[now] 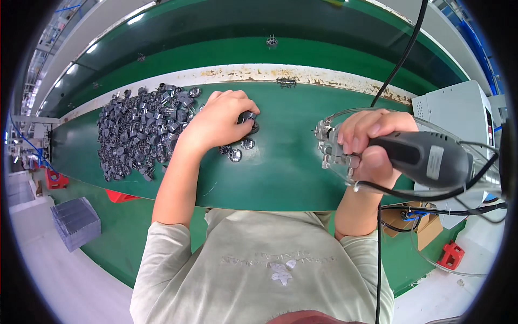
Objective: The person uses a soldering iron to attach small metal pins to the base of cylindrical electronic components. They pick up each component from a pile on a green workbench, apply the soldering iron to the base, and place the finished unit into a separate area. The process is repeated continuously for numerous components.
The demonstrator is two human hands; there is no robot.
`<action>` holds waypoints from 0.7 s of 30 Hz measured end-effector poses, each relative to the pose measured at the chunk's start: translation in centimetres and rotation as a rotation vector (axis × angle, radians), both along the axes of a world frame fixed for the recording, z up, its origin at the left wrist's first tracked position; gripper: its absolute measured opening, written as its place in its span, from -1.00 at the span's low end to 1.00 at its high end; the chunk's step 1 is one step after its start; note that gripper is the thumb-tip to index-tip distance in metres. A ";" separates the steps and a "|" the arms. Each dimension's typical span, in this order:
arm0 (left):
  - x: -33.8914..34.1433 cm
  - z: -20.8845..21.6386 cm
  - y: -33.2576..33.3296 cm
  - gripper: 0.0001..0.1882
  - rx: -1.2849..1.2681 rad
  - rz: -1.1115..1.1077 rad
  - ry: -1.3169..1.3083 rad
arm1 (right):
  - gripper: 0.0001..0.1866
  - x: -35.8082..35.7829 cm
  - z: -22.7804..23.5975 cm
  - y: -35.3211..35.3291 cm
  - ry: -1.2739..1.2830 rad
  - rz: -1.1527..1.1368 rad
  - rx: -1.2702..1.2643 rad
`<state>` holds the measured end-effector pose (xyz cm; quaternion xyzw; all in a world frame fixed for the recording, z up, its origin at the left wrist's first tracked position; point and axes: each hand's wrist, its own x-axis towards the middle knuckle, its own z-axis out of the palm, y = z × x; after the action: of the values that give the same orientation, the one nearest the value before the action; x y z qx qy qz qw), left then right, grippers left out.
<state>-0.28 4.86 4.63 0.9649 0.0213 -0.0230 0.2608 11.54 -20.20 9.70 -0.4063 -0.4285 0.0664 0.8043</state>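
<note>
My left hand (220, 121) is at the middle of the green work table (280, 167), its thumb and fingers closed on a small dark round part (247, 116). Close under that hand lie a few more such parts, among them a shiny clear-faced one (234, 155). To the left spreads a large heap of small black parts (140, 127), many with thin metal prongs. My right hand (377, 137) wraps round a black hand-held power tool (431, 156), raised at the table's right side. Metal fittings (326, 143) and clear tubing show at the tool's front end.
A white, rust-stained ledge (243, 72) bounds the table's far side, with a green conveyor belt (226, 51) beyond carrying scattered parts. A grey-white machine (450, 110) stands right. Black cables (402, 54) hang near the tool. Below are stacked grey trays (77, 222) and a cardboard box (426, 229).
</note>
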 end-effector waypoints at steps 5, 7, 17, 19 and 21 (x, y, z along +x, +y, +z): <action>1.2 -1.3 -0.3 -0.77 -0.196 -0.006 -0.034 | -0.54 -0.2 0.1 0.3 0.048 0.063 -0.033; 1.8 -1.4 -1.0 -0.79 -0.263 -0.087 -0.011 | -0.55 0.2 -0.2 0.3 0.079 0.083 -0.029; 3.8 -2.2 -1.4 -0.81 -0.300 -0.114 -0.073 | -0.59 0.2 0.2 0.4 -0.016 0.086 -0.106; 3.6 -2.9 -0.8 -0.81 -0.170 -0.070 -0.279 | -0.56 0.3 -0.1 0.6 -0.011 0.107 -0.066; 3.0 -2.4 -1.0 -0.85 -0.186 -0.005 -0.371 | -0.53 0.2 -0.3 0.5 -0.003 0.111 -0.036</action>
<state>2.68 3.91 2.24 0.9243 -0.0318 0.1524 0.3484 11.78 -19.71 9.44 -0.3962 -0.4504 0.1180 0.7913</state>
